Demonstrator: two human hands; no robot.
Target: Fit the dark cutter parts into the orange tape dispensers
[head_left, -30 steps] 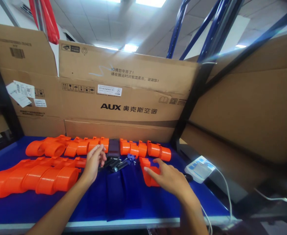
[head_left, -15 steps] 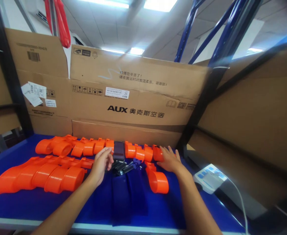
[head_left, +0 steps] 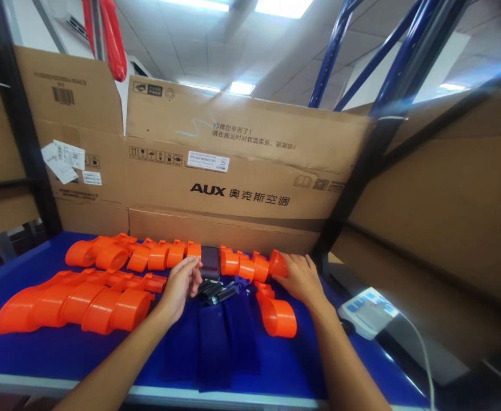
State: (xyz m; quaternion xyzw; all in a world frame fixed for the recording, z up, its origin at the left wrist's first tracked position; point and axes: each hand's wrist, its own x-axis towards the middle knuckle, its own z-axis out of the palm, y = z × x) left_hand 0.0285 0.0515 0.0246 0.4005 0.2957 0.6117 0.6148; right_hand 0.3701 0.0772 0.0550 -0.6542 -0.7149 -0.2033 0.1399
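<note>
My right hand (head_left: 300,278) is closed on an orange plastic ring (head_left: 278,264) at the right end of the back row; the ring is tilted, and its far fingers are partly hidden. My left hand (head_left: 181,286) hovers left of a dark phone-like device (head_left: 210,262), fingers loosely curled and apart from the thumb, with nothing visible in it. Between the hands lie small black and dark blue parts (head_left: 216,291) and dark blue strips (head_left: 214,345). A single orange ring with a tab (head_left: 279,318) rests in front of my right hand.
Several orange rings (head_left: 100,308) lie nested at the left on the blue tabletop (head_left: 105,365), with more (head_left: 158,257) behind. A white device with a cable (head_left: 369,314) stands at the right. Cardboard panels (head_left: 233,154) and dark posts (head_left: 353,188) enclose the back and sides.
My right hand's spread fingers have closed on the end orange ring, which has tipped. My left hand is nearly still. The view has shifted slightly.
</note>
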